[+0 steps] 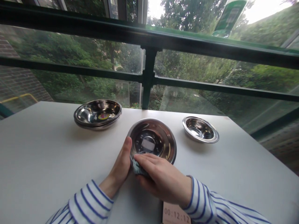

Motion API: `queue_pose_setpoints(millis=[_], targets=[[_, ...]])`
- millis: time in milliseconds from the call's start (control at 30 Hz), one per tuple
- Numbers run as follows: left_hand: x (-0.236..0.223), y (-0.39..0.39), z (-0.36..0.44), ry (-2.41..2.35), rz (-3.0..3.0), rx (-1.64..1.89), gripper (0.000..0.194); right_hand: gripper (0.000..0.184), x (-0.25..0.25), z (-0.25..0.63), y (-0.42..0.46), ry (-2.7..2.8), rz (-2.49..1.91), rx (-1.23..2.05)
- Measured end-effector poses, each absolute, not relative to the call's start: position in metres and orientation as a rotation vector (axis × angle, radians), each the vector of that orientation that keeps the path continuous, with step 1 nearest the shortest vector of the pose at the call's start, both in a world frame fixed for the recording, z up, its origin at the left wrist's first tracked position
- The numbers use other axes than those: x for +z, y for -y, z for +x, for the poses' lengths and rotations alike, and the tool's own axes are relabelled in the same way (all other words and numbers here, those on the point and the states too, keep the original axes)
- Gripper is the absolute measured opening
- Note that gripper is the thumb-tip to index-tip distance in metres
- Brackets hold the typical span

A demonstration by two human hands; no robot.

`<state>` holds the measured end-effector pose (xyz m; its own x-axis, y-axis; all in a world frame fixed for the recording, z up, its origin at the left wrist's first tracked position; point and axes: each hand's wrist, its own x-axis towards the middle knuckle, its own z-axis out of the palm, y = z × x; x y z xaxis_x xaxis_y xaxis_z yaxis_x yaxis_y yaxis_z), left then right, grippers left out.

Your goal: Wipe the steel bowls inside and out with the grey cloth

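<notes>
A shiny stainless steel bowl is tilted toward me in the middle of the view. My left hand grips its left side, the thumb lying along the outer rim and the other fingers hidden behind. My right hand is closed on a bunched light blue-green cloth, pressed over the near left rim of the bowl. Part of the cloth reaches inside the rim. The right fingertips are partly covered by the hand itself.
Stacked steel bowls, the top one bearing a yellow and red sticker, stand at the back left of the white table. Another steel bowl sits at right. A timer lies near me. Beyond runs a green railing with a bottle.
</notes>
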<state>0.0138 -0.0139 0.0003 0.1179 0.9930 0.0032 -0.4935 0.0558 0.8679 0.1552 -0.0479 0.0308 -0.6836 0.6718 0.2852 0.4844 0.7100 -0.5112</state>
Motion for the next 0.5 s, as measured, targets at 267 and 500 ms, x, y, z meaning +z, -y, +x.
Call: queue_pose_setpoints(millis=[267, 500], targets=[[-0.001, 0.01, 0.012, -0.809, 0.866, 1.384, 0.064, 0.026, 0.044, 0.166, 0.051, 2.652, -1.03, 0.56], [-0.003, 0.013, 0.015, -0.916, 0.866, 1.427, 0.059, 0.03, 0.038, 0.152, 0.051, 2.565, -1.012, 0.489]])
